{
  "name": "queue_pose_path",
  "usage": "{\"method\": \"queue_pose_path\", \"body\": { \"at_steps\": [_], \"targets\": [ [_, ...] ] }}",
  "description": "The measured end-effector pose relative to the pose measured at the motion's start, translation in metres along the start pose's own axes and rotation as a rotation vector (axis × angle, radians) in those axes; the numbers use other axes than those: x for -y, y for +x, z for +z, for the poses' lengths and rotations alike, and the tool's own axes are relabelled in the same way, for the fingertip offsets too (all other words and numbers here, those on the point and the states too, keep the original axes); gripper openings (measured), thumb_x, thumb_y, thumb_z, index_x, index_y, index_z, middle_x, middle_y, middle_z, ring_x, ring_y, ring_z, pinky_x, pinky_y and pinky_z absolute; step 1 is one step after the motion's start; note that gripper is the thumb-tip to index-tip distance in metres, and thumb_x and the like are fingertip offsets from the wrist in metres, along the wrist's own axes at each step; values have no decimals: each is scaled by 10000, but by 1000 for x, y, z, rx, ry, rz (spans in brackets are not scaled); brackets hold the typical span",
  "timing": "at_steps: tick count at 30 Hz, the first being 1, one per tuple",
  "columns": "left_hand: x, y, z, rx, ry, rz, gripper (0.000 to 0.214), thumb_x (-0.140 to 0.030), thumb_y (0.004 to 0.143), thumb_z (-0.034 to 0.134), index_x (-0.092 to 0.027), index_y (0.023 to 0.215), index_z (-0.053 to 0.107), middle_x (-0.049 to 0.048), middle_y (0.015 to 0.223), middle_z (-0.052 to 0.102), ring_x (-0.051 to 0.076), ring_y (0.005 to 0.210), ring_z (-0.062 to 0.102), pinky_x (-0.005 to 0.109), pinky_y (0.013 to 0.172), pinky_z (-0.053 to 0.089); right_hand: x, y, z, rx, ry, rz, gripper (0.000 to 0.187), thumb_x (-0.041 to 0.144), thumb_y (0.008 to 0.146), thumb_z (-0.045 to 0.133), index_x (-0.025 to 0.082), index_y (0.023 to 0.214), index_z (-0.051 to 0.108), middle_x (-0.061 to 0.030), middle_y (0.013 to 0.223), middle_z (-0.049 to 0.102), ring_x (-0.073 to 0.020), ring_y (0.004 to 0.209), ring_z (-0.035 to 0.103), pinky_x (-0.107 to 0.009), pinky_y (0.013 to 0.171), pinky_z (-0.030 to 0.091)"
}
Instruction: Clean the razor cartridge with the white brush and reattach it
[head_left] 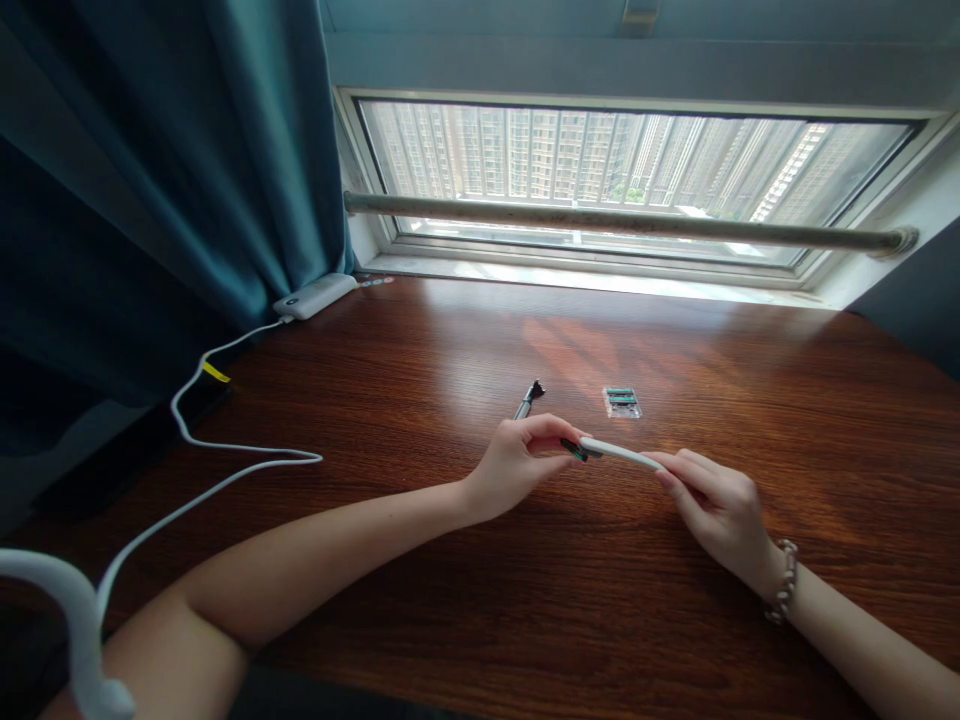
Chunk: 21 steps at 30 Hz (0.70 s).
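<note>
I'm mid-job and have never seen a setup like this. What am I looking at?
No machine here: these are a person's two bare hands, seen by one camera worn on their head, looking forward and down. The left hand pinches a small dark-and-green piece at one end of a slim white handle; the right hand holds the other end. On the wooden table are a dark razor-like tool just beyond the left hand, a clear case, and a white device plugged into a white cable.
</note>
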<state>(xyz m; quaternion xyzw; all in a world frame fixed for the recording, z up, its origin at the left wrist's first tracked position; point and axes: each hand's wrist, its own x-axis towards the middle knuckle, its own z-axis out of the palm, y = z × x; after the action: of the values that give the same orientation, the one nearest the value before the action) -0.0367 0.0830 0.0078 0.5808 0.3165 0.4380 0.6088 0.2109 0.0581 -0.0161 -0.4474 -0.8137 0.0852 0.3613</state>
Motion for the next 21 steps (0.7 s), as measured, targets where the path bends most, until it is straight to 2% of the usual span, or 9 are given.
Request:
{"method": "queue_pose_path", "body": {
  "at_steps": [8, 13, 21],
  "targets": [
    [-1, 0, 1, 18, -36, 11, 415, -78, 716, 608, -164, 1074, 417, 123, 1095, 607, 207, 1021, 574, 364, 923, 434, 2, 0, 0, 5, -7, -19, 210, 186, 831, 515, 183, 1009, 627, -12, 688, 571, -104, 577, 522, -218, 540, 394],
    [0, 0, 1, 77, -2, 43, 472, -53, 710, 596, -162, 1121, 392, 134, 1142, 570, 205, 1034, 562, 366, 934, 422, 4, 1, 0, 16, -74, -29, 215, 199, 836, 513, 192, 1018, 628, -9, 686, 571, -107, 601, 539, -216, 562, 395],
    [2, 0, -1, 87, 89, 46, 312, -63, 716, 584, -124, 1009, 497, 103, 1037, 580, 196, 1017, 557, 339, 948, 408, 3, 0, 1, 22, -105, -18, 209, 218, 836, 518, 194, 1007, 635, -4, 667, 566, -105, 588, 540, -214, 563, 391]
  ]
}}
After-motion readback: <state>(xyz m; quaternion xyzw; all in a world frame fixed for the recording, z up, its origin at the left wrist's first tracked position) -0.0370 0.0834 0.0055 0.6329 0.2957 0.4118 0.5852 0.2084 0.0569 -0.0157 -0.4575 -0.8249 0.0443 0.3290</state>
